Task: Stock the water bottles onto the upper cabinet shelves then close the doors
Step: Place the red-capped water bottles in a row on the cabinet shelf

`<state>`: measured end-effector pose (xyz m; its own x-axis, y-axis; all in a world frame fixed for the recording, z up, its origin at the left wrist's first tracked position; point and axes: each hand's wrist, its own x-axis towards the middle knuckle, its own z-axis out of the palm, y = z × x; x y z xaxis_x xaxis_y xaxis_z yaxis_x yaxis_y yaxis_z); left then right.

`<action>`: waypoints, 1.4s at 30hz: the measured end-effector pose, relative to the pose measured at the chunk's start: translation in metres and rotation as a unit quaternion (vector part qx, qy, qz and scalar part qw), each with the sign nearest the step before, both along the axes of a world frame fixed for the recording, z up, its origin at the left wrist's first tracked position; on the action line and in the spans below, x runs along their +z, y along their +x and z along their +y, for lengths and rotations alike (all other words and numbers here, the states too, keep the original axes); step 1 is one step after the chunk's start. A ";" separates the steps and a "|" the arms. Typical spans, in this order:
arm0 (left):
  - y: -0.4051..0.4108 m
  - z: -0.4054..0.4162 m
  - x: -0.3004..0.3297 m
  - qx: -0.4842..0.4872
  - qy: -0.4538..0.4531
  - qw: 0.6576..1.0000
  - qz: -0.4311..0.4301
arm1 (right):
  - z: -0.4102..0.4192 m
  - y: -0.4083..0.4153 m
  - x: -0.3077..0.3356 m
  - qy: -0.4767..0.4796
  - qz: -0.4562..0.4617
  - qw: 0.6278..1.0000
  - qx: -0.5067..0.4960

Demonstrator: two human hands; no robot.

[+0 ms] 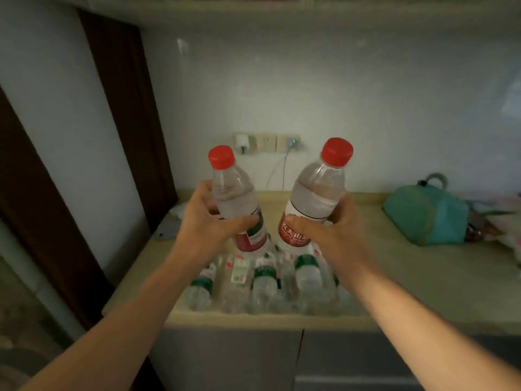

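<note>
Red caps: two red-capped bottles are being held up over the counter, one per hand, caps tilting slightly toward each other.
L hand: left hand [210, 221] is wrapping its fingers [207, 198] round the left bottle [235, 197] at label height, thumb lying across the front.
R hand: right hand [328, 230] is clasping the right bottle [317, 193] the same way; thumb is pressing on the red label, fingers curling round the far side.
Gap btw bottles: bodies are sitting near each other, not touching as far as I can see.
Below fingers: remaining bottles [265, 280], clear w/ green labels, are lying on their sides on the counter [408, 283] directly under both wrists; exact count is blurring out.
Right of R fingers: teal bag [425, 218] is sitting on the counter well apart, w/ some blurry bits beside it at the frame edge.
Left of L fingers: small pale item and a greyish flat thing are lying near the counter's left end, too blurred to name.
Behind fingertips: wall sockets [266, 142] are showing btw the two caps, a white cord hanging down from them.
Above: underside of upper cabinet [253, 7] is spanning the top edge, well above the caps; shelves inside aren't readable.
Under counter: grey lower doors [231, 359] are standing closed.
In the way: nothing is sitting btw the caps and the cabinet's bottom edge.
</note>
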<state>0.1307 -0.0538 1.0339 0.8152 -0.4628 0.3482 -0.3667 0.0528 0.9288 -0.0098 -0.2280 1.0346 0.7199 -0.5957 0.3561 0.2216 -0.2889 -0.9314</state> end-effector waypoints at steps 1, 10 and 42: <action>0.010 -0.001 0.023 0.007 -0.018 1.000 -0.008 | -0.002 0.012 0.020 -0.003 -0.017 1.000 0.009; 0.128 -0.006 0.227 0.038 -0.144 0.986 -0.079 | -0.010 0.146 0.203 -0.024 -0.158 0.986 0.040; 0.368 -0.114 0.368 0.153 -0.029 0.928 -0.339 | -0.129 0.386 0.359 -0.166 -0.062 0.984 -0.008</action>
